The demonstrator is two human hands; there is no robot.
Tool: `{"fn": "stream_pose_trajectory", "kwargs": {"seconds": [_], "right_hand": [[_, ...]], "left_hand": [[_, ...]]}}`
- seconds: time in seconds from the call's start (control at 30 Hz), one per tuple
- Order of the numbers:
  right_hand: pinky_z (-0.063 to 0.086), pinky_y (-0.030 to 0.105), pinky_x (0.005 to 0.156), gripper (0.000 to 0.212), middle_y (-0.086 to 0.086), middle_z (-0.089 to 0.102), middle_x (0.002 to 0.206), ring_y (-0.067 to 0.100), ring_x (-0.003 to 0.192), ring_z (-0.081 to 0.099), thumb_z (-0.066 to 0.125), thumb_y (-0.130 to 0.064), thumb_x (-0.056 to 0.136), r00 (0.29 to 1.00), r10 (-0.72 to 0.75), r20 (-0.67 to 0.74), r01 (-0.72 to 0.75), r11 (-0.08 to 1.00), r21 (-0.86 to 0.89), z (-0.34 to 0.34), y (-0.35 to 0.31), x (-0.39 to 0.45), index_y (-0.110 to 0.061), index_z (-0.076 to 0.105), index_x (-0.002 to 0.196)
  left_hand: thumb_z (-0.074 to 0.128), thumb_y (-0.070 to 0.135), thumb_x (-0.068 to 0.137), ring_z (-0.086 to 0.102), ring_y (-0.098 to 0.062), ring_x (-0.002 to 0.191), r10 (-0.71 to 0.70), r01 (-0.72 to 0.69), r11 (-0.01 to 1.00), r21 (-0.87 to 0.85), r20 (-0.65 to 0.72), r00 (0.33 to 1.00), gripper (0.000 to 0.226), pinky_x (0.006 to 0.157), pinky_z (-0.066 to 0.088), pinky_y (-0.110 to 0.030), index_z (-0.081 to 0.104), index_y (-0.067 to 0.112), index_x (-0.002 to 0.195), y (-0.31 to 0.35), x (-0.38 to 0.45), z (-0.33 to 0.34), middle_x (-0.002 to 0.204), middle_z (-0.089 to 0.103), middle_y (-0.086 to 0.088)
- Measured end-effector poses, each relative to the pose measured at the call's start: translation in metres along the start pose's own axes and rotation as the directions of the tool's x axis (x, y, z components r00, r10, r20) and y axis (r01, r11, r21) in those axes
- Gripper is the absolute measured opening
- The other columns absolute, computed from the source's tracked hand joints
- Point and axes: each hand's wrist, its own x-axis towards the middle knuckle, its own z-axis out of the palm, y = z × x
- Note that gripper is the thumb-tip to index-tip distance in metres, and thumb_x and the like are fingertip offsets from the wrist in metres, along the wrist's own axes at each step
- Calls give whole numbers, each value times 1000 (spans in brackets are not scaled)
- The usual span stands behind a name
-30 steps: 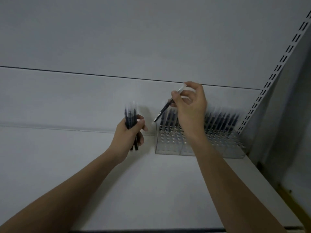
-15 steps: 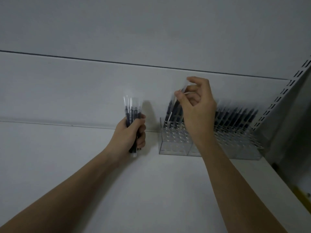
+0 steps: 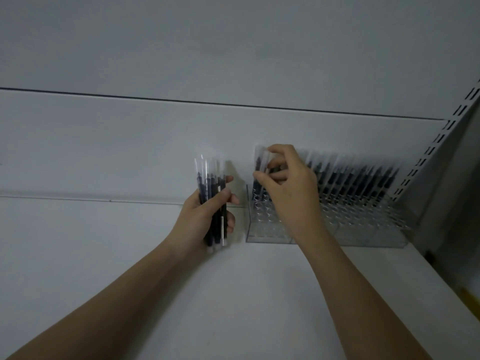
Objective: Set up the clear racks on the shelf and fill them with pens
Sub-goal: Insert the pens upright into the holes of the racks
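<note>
Now a dark clear-capped pen [image 3: 260, 168] is pinched by right hand [image 3: 288, 188] fingers, lowered into the clear perforated acrylic rack [image 3: 262, 227]; spare pens bundle [image 3: 211, 201] is gripped upright by left hand [image 3: 201, 219] as supply.

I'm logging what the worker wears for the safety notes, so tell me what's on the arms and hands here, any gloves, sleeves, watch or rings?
Both arms are bare up to the frame edge, with no sleeves in view. The left hand and right hand wear no gloves. No watch, bracelet or band shows on either wrist, and no rings show on the visible fingers; the dim, soft image could hide a thin one.
</note>
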Motion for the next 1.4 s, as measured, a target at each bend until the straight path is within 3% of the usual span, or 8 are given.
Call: {"fn": "stream_pose_trajectory", "kwargs": {"seconds": [0.1,0.2,0.33,0.57,0.83,0.97,1.2,1.4], "right_hand": [[52,22,71,47,-9,57,97,7,79,61,76,-24,86,997,-13,-76,12,1000,-14,-3,-2,-1,-23,51,126],[51,25,67,24,-13,58,85,8,71,58,69,-22,92,989,-2,-149,19,993,113,-11,-11,-3,-22,55,112],[55,29,70,3,-7,68,84,10,74,66,68,-21,93,993,87,81,-106,958,268,-7,-18,-8,-22,66,95],[55,20,61,25,9,68,94,9,75,70,75,-13,87,927,205,314,-332,838,434,1,-26,-14,-8,65,109],[49,16,63,25,0,73,93,7,77,68,77,-21,85,946,244,215,-311,872,378,-4,-20,-8,-15,67,107],[56,28,74,34,-3,74,89,10,82,71,78,-20,84,930,223,293,-319,886,336,-4,-19,-9,-20,63,115],[58,25,66,26,3,74,88,15,77,73,69,-6,90,985,169,-22,-132,838,529,-22,-26,-1,-17,62,113],[60,40,76,30,1,68,95,15,85,69,67,-9,93,985,84,-151,-26,936,352,-24,-14,1,-19,62,121]], "left_hand": [[53,18,100,55,-21,52,-19,19,1000,-12,-6,1000,21,50,46,-28,57,14,120,4,-1,1,99,71,-7],[55,18,98,53,-20,49,-23,23,1000,-7,-5,1000,11,45,42,-26,57,11,106,8,-2,1,102,72,-7],[58,17,92,49,-18,44,0,0,1000,-10,45,999,20,41,37,-24,58,6,108,12,-6,5,92,72,-8],[62,19,88,48,-18,42,31,-40,997,66,136,990,35,39,37,-25,59,0,117,11,-10,9,79,71,-11],[60,30,87,57,-21,48,-27,6,990,139,147,989,30,45,43,-26,61,8,107,6,-11,12,90,72,-9],[58,31,89,57,-20,49,-11,-16,985,175,150,989,34,45,44,-26,60,7,113,8,-12,12,86,72,-6],[51,26,98,59,-26,48,-33,31,998,60,31,999,19,47,49,-28,54,8,107,9,-10,12,79,67,-7],[55,24,100,43,-17,44,-142,145,987,70,-45,989,14,42,35,-26,50,10,99,5,-6,7,78,55,-3]]}}
